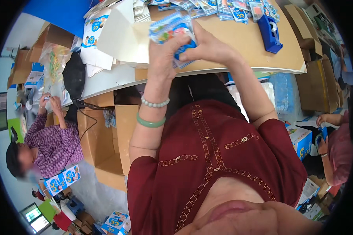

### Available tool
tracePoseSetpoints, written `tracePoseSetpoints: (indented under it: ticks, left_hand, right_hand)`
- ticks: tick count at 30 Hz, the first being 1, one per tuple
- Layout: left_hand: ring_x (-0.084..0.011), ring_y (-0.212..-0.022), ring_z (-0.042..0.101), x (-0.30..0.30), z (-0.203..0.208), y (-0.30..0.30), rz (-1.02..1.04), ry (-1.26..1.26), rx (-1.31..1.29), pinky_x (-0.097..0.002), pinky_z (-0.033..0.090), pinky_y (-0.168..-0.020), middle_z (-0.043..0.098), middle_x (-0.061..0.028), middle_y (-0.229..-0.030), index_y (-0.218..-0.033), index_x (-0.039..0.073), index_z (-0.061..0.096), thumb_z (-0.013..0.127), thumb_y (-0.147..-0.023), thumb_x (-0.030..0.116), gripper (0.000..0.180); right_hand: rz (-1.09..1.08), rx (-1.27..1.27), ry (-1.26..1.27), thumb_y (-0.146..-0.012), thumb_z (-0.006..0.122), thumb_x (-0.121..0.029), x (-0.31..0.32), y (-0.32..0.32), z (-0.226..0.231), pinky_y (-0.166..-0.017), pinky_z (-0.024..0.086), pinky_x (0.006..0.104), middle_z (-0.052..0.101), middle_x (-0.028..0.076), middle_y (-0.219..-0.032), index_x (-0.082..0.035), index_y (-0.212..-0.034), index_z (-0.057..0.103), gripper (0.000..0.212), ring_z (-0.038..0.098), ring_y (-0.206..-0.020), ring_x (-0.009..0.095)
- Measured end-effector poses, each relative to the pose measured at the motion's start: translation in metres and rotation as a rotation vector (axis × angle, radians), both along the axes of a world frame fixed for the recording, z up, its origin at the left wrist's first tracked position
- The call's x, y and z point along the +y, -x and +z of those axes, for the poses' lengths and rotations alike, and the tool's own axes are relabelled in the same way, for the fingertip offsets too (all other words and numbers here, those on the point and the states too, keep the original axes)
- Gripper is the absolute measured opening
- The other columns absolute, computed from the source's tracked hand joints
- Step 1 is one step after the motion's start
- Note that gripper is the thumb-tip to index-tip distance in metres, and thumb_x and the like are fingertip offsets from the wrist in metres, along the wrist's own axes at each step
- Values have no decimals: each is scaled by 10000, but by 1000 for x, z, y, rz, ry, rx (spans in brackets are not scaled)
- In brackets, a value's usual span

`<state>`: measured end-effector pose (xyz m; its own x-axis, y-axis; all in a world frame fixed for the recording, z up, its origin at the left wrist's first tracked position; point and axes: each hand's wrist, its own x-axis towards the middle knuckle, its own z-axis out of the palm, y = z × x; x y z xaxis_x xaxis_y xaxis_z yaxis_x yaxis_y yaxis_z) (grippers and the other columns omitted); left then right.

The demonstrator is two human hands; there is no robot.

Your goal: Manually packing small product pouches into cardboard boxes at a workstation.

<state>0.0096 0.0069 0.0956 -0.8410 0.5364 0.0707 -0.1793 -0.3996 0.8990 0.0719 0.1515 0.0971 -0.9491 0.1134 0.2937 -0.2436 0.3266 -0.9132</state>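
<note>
My left hand (161, 55) and my right hand (211, 46) are close together over the near part of the table, both closed on a bundle of small plastic packets (170, 28). The packets are printed blue and white with some red and green, and their edges are crimped. My left thumb lies across the front of the bundle while my right fingers and thumb grip its right side. How many packets are in the bundle I cannot tell. More packets of the same look (223, 8) lie in a loose pile at the far edge of the table.
A blue tape dispenser (270, 34) stands at the table's right. White printed cartons, folded flat (96, 37), and a white open flap (121, 35) lie on the left. An open cardboard box (106, 156) stands below the table's left side. Co-workers sit at both sides.
</note>
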Motion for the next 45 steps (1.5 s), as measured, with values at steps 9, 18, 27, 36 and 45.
tracePoseSetpoints:
  ticks: [9, 18, 27, 36, 45]
  left_hand:
    - [-205, -768, 688, -60, 25, 58, 255, 85, -94, -317, 588, -693, 688, -120, -890, -1031, -40, 601, 716, -717, -66, 335]
    - [-307, -856, 689, -71, 25, 73, 401, 1299, 640, -370, 545, -770, 687, -204, -909, -1039, -78, 576, 813, -622, 283, 600]
    - [-332, -909, 682, -74, -24, 91, 107, 1303, 481, -368, 530, -807, 687, -240, -941, -994, -66, 649, 801, -584, 413, 649]
    - [-296, -922, 677, -58, -35, 81, 208, 1481, 496, -343, 536, -772, 663, -259, -1019, -1194, -127, 512, 795, -623, 500, 895]
    - [-374, -965, 640, -105, -51, 99, 204, 1066, 334, -411, 512, -833, 629, -285, -1044, -1176, -84, 486, 663, -849, 243, 495]
  right_hand:
    - [30, 6, -77, -816, 625, -294, -11, 138, -11, -840, 485, 320, 660, 123, -1114, -39, -1152, 637, 423, 617, -1049, 205]
    - [-235, -229, -485, -816, 574, -160, -64, 51, -18, -795, 506, 445, 649, 198, -998, -28, -1248, 490, 460, 627, -959, 341]
    - [-161, -170, -450, -924, 522, -264, -86, 31, -51, -776, 510, 506, 516, 266, -1064, -46, -1287, 319, 470, 584, -903, 467]
    - [-103, -224, -385, -923, 536, -327, -80, 33, -51, -817, 496, 509, 502, 259, -1113, -50, -1307, 303, 528, 579, -949, 456]
    - [-280, 150, -376, -846, 654, -330, -71, 26, -56, -887, 469, 434, 584, 156, -1131, -32, -1173, 492, 472, 581, -994, 316]
